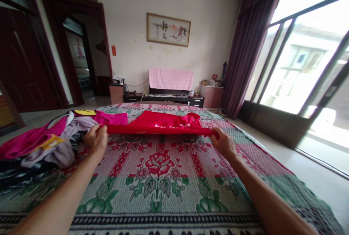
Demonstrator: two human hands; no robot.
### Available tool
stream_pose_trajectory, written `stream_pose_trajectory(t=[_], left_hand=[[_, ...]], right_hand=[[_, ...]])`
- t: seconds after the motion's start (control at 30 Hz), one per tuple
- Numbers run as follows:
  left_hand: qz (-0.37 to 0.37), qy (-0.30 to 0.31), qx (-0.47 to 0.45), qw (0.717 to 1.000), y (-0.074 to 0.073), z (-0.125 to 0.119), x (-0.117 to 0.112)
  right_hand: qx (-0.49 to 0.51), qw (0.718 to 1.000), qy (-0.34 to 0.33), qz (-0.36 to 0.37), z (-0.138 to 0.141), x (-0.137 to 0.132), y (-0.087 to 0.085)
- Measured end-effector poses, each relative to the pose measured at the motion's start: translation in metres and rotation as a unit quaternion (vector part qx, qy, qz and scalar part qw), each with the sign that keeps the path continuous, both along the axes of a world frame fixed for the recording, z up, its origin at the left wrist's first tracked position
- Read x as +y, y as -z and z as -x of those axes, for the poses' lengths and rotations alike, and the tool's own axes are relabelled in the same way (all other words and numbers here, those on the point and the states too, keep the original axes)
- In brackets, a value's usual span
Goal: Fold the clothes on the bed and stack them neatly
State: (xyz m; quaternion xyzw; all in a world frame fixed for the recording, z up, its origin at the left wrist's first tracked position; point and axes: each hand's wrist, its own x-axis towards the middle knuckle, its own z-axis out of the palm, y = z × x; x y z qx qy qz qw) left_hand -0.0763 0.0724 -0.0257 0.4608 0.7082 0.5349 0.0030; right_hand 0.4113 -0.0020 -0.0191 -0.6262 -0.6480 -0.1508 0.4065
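A bright red garment (160, 120) with small white print is stretched across the flower-patterned cover (160, 187). Its near edge is pulled straight between my two hands and looks slightly raised. My left hand (96, 138) is closed on the left corner, beside a heap of clothes. My right hand (223, 141) pinches the right end of the same edge. The far part of the garment lies on the cover, bunched at its right side. Which kind of garment it is, I cannot tell.
A heap of magenta, grey, yellow and black clothes (51, 136) lies at the left. Beyond the covered surface stands a low black cabinet (196, 102) under a pink cloth (171, 78). A purple curtain (241, 46) and glass doors (297, 56) are at the right.
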Motion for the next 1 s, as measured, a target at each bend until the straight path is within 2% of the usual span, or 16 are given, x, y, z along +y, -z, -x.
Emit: stream_pose_trajectory(t=[0.07,0.17,0.3,0.37,0.4,0.43,0.53,0.57,0.63,0.8,1.0], left_hand=[[-0.002,-0.034,-0.03,0.999,-0.002,0.006,-0.005],[0.033,-0.069,-0.069,0.995,-0.001,0.012,-0.01],[0.076,-0.084,-0.063,0.992,0.001,0.017,-0.009],[0.108,-0.08,-0.042,0.99,0.002,0.019,-0.007],[0.127,-0.075,-0.029,0.989,0.003,0.019,-0.007],[0.145,-0.069,-0.014,0.987,0.003,0.019,-0.006],[0.177,-0.054,0.039,0.982,0.005,0.017,-0.006],[0.182,-0.052,0.057,0.98,0.005,0.016,-0.006],[0.194,-0.051,0.084,0.976,0.005,0.014,-0.006],[0.214,-0.05,0.106,0.97,0.006,0.014,-0.003],[0.205,-0.047,0.121,0.97,0.011,0.017,0.001]], right_hand=[[-0.004,0.987,-0.094,0.127,0.007,-0.001,-0.003],[0.037,0.925,-0.202,0.319,0.014,-0.002,-0.008],[0.135,0.821,-0.251,0.495,0.011,-0.01,-0.023],[0.151,0.795,-0.254,0.53,0.003,-0.013,-0.029],[0.155,0.8,-0.238,0.528,-0.002,-0.013,-0.031],[0.159,0.819,-0.205,0.512,-0.007,-0.012,-0.032],[0.17,0.909,-0.055,0.376,-0.017,0.003,-0.026],[0.167,0.931,-0.015,0.325,-0.019,0.011,-0.023],[0.143,0.955,0.029,0.26,-0.019,0.028,-0.016],[0.03,0.977,0.057,0.203,-0.006,0.07,-0.005],[0.017,0.974,0.062,0.218,0.009,0.105,-0.001]])
